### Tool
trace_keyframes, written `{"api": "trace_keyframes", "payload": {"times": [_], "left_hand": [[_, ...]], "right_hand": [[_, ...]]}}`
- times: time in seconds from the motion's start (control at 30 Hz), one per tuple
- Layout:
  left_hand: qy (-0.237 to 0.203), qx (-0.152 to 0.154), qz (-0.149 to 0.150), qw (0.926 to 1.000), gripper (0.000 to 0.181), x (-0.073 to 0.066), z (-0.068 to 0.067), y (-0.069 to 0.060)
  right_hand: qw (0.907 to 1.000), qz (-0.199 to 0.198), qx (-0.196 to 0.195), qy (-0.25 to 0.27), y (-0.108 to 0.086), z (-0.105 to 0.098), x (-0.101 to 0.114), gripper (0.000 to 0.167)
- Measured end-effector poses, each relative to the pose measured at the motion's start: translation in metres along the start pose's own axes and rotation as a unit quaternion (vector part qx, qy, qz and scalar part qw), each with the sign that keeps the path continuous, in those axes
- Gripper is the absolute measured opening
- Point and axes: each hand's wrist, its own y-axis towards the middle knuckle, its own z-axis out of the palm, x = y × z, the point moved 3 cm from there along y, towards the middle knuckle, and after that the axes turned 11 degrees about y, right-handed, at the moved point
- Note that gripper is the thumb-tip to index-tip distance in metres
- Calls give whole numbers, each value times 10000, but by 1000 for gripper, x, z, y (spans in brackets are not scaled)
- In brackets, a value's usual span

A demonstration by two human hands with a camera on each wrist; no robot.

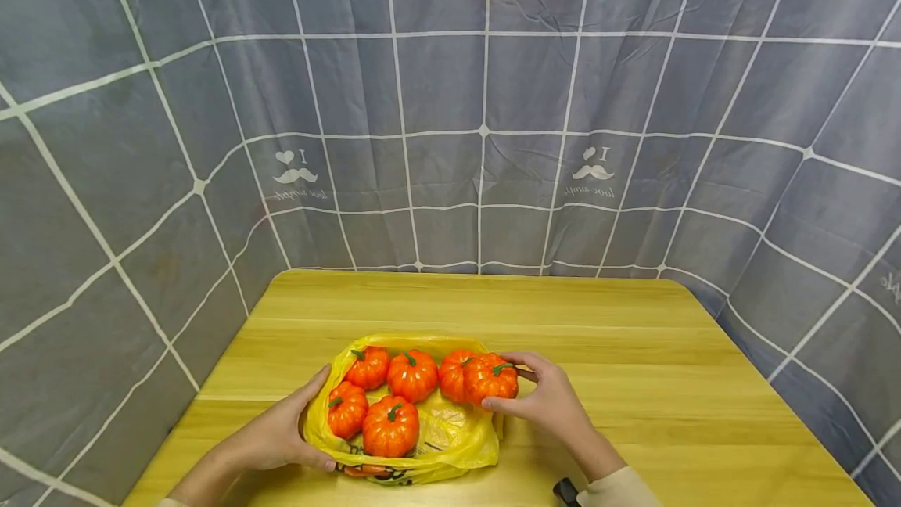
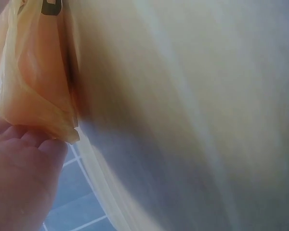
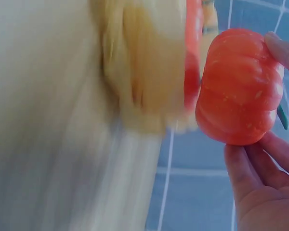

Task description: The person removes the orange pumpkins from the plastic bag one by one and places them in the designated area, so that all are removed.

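Observation:
In the head view a yellow plastic bag (image 1: pixel 450 456) lies with its mouth spread wide, several orange pumpkins (image 1: pixel 412 375) inside. My right hand (image 1: pixel 545 397) grips one pumpkin (image 1: pixel 490 379) between thumb and fingers at the bag's right edge, overlapping another pumpkin. The right wrist view shows that held pumpkin (image 3: pixel 241 86), green stem to the side, pinched by my right hand (image 3: pixel 269 178). My left hand (image 1: pixel 285 429) holds the bag's left side, thumb at the front rim. In the left wrist view my left hand (image 2: pixel 24 168) touches the bag (image 2: pixel 38 86).
The bag lies on a yellow wood-grain table (image 1: pixel 598 327) with rounded far corners. A grey curtain (image 1: pixel 436 92) with white grid lines surrounds its back and sides. Near the right sleeve, a small black object (image 1: pixel 565 491) shows at the lower edge.

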Motion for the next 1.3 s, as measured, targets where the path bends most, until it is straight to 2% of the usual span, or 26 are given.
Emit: {"api": "trace_keyframes", "payload": {"times": [0.2,0.4,0.67,0.83,1.03,1.3], "left_hand": [[-122,42,-30,9999,137,1,-1,0],[-139,20,50,9999,136,1,-1,0],[-186,14,58,9998,136,1,-1,-1],[-156,15,47,9999,136,1,0,-1],[-146,12,39,9999,135,2,0,-1],[-162,20,-104,9998,136,2,1,-2]], "right_hand": [[9974,174,-478,-512,6,-44,-10,67],[9918,583,-788,-817,4,-87,-24,71],[9737,1279,-1245,-1414,-8,-146,-47,80],[9603,1606,-1322,-1859,-15,-178,-57,89],[9466,1972,-1375,-2150,-19,-203,-65,95],[9417,2093,-1415,-2224,-18,-218,-74,93]]}}
